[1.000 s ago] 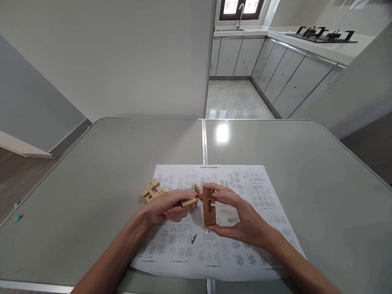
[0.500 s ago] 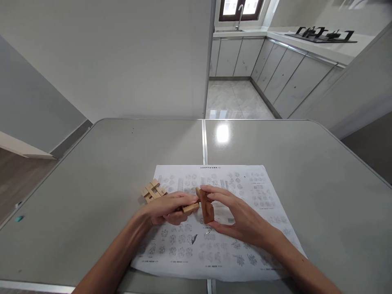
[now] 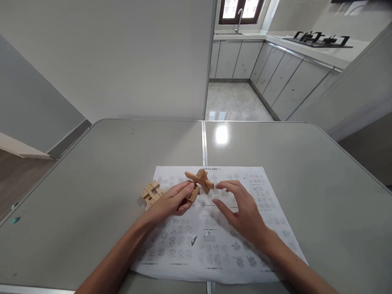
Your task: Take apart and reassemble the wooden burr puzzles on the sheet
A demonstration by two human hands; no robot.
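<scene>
My left hand [image 3: 171, 201] pinches a small cross of joined wooden puzzle pieces [image 3: 198, 182] and holds it just above the printed instruction sheet [image 3: 245, 245]. My right hand [image 3: 241, 208] hovers to the right of that cross with its fingers spread and nothing in them, the fingertips a short gap from the wood. A second, lighter wooden lattice of interlocked bars [image 3: 151, 191] lies on the table at the sheet's left edge, just behind my left hand.
The grey table [image 3: 92, 163] has a metal seam down its middle and a rounded rim. A small teal object [image 3: 14, 220] lies near the left edge. Beyond the table stand a white wall and a kitchen with cabinets.
My right hand let go of the notched wooden block, which now sits crossed with the piece in my left hand. The left hand lifted the joined pieces up and away from me.
</scene>
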